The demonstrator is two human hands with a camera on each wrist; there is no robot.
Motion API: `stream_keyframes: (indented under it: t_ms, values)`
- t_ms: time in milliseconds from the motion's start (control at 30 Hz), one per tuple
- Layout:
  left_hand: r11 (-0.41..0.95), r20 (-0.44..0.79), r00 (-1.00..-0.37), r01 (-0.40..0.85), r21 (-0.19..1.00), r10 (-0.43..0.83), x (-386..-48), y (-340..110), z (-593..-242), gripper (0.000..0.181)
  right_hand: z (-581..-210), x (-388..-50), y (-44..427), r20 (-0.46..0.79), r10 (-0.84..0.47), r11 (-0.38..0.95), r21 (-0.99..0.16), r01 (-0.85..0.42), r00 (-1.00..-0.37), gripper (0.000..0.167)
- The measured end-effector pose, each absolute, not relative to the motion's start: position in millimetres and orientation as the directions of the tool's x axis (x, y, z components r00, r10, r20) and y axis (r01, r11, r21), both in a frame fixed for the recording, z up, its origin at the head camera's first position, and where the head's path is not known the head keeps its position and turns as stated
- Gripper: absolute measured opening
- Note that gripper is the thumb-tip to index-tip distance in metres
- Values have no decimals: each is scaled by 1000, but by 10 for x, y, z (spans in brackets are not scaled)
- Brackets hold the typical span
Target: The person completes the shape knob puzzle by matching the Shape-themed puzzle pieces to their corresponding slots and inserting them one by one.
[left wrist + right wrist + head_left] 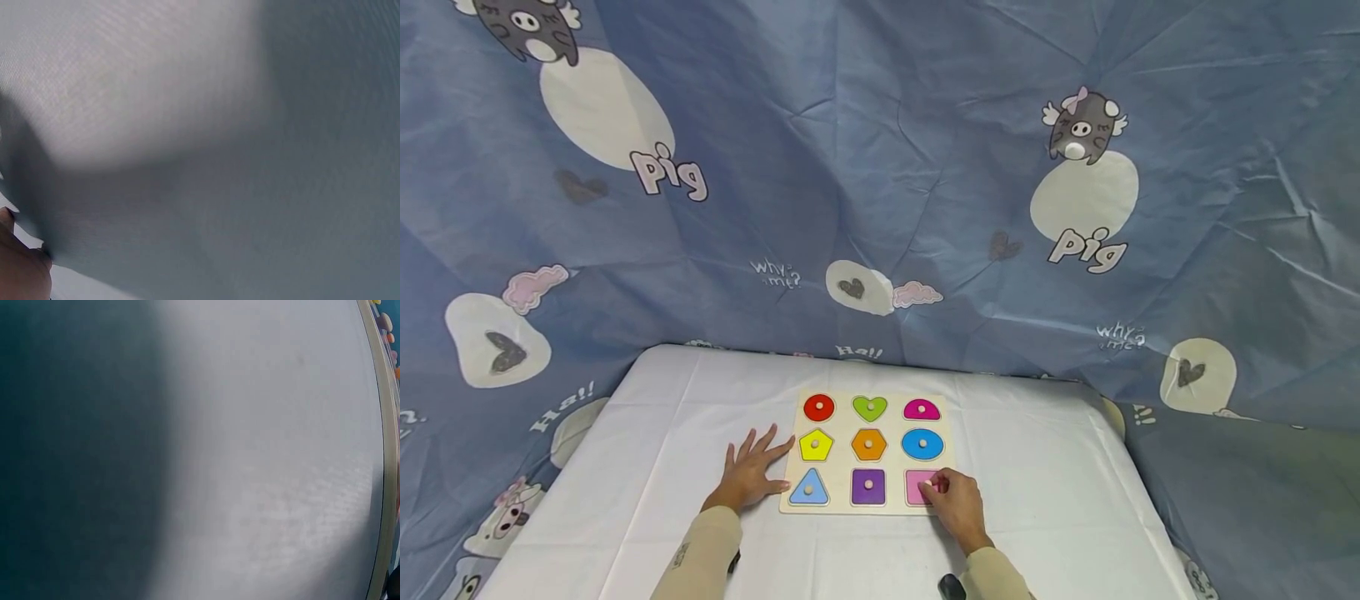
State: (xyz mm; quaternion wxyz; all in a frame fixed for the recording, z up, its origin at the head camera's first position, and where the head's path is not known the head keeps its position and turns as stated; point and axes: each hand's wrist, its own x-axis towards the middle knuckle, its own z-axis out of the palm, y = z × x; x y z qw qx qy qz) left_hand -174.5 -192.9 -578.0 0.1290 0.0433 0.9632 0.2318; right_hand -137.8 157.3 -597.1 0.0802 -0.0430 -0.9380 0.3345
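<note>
A pale wooden peg puzzle board (838, 508) lies on the white cloth, with several coloured knobbed shapes in rows of three. At its near right corner my right hand (958, 504) pinches the knob of the pink piece (913, 493), which seems to be in its place; the fingers cover its right side. My left hand (747, 473) rests with spread fingers at the board's left edge, by the yellow pentagon (808, 452) and the light blue triangle (809, 497). Part of that hand shows in the left wrist view's lower corner. The right wrist view catches only the board's side (389, 425).
The purple square (859, 496) sits left of the pink piece, and the blue oval (934, 448) is just behind it. White cloth (1045, 467) covers the table. Behind it hangs a blue curtain (880, 192) printed with pigs.
</note>
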Motion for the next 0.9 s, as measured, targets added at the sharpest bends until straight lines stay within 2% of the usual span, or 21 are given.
stream_keyframes:
  t_ms: [567,700,900]
  values:
    - [900,-224,-962,49,433,159,-1737,-1967,-5795,82,-5990,-1363,1552,90,122,762,-647,35,-988,23]
    - [914,-199,-965,79,397,170,-1750,-1963,-5767,81,-5981,-1389,1557,90,129,748,-662,38,-988,23]
    - [951,-183,-963,144,274,199,-1706,-1953,-5766,75,-5984,-1398,1658,112,78,672,-740,-31,-991,20]
